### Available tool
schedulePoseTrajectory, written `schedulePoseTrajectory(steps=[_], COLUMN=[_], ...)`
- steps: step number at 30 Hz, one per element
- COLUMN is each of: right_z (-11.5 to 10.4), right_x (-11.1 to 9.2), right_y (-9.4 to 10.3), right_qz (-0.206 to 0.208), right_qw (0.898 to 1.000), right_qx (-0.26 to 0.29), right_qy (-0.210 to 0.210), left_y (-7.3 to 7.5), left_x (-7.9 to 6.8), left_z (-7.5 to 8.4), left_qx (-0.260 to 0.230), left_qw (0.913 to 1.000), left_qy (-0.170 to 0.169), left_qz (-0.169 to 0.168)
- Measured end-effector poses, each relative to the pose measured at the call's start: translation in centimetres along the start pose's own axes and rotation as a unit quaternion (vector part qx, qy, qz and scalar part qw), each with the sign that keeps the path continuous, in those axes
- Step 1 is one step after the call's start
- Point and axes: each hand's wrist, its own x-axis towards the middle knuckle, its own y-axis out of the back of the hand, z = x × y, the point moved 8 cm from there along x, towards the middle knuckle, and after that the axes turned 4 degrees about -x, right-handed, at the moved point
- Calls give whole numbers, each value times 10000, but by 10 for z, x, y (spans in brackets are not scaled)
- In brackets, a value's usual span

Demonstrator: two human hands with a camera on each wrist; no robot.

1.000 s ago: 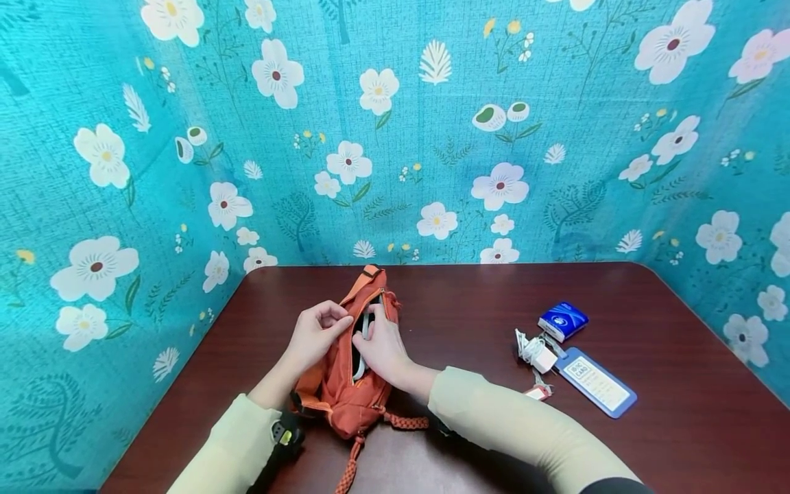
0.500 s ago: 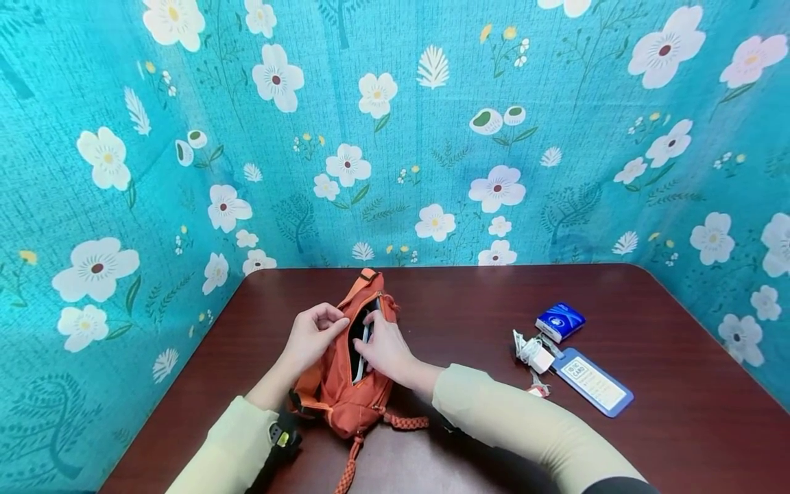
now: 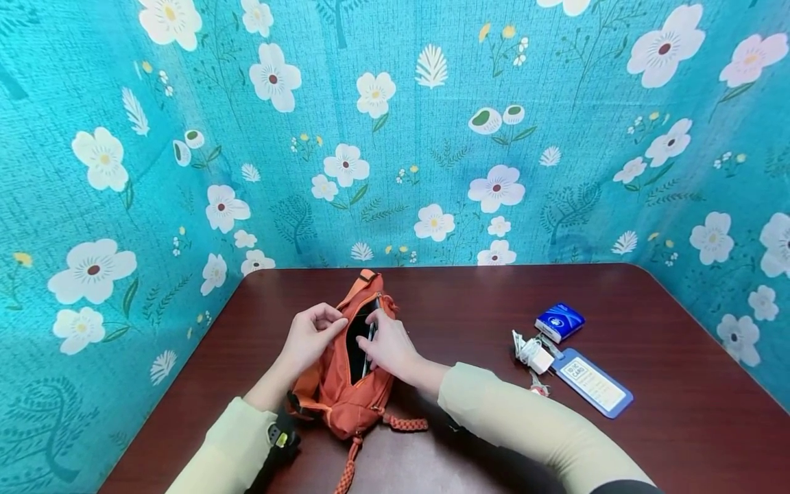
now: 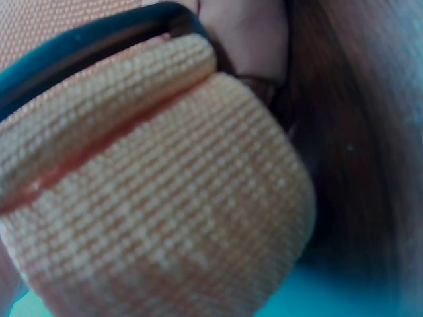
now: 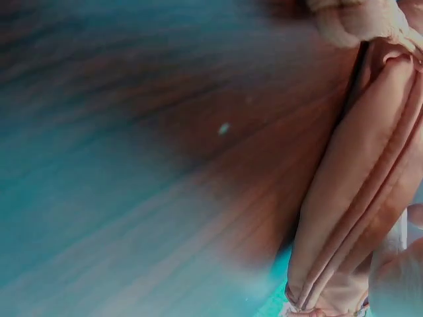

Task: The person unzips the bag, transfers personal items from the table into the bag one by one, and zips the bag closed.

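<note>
An orange fabric waist bag lies lengthwise on the table with its zipped opening spread, dark inside. My left hand pinches the left edge of that opening between thumb and fingers. My right hand reaches in from the right, thumb and fingers around a slim flat thing with a pale edge, perhaps a phone; its far part is hidden by the hand and the bag. Woven webbing fills much of the left wrist view. The bag's side runs down the right of the right wrist view.
Right on the dark table lie a blue tissue pack, a white charger with its cable, a blue-framed card holder and keys with a red tag. Braided orange cords trail from the bag's near end. A floral curtain stands behind.
The slim pale-edged thing has shifted right, against the opening's right side, with my right hand. More of the dark inside shows. My left hand keeps its place on the edge.
</note>
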Motion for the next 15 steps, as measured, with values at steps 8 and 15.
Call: schedulePoseTrajectory(steps=[8, 15], right_z=[-3, -8], right_x=[-4, -14], right_y=[14, 40], right_qz=[-18, -176], right_qw=[9997, 9962], right_qx=[116, 36], right_qy=[211, 852], left_y=[3, 4], left_x=[6, 5], left_z=[-26, -24], left_qx=[-34, 53], left_qw=[10000, 9997], left_qy=[-7, -242], left_qz=[69, 58])
